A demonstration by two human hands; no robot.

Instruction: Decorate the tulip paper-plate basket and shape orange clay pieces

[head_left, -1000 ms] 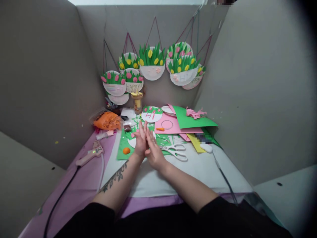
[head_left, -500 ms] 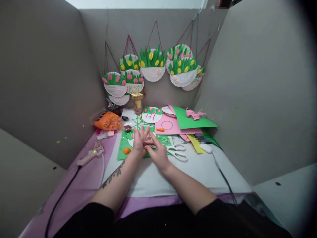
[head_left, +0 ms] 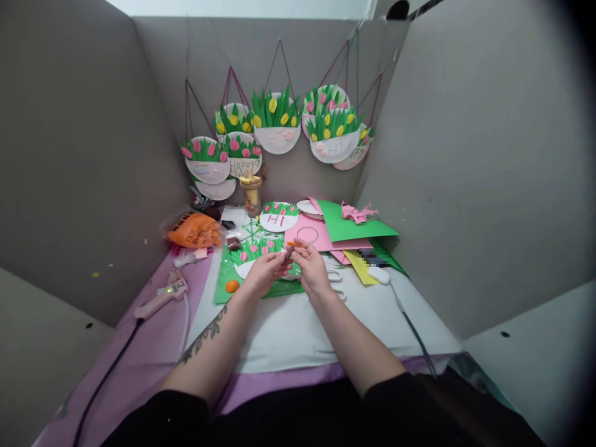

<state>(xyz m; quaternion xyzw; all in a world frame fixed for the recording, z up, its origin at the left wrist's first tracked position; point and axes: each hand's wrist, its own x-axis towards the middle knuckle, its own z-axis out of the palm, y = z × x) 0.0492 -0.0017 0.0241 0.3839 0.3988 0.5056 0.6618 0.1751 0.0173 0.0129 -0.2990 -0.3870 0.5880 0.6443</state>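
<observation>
My left hand [head_left: 270,271] and my right hand [head_left: 310,267] meet above the table with fingertips pinched together. Between them shows a small dark, slim item [head_left: 289,252], too small to name. Just behind the right fingertips is a small orange piece [head_left: 293,244]; whether the fingers touch it, I cannot tell. Beneath the hands lies a white half-plate craft [head_left: 249,253] with green paper grass and pink tulips, on a green sheet [head_left: 223,273]. White-handled scissors [head_left: 336,276] are partly hidden by my right hand.
A glue gun [head_left: 162,298] with its cord lies left, near an orange bag [head_left: 195,231] and an orange ball [head_left: 231,286]. A "Hi" plate craft [head_left: 279,218] and coloured paper [head_left: 349,220] lie behind. Finished plates [head_left: 277,139] hang on the grey wall. A white corded device [head_left: 379,275] lies right.
My left hand was palm up with its fingers spread and the right fingers against it. Now both hands pinch a small dark item between them. The view has shifted slightly.
</observation>
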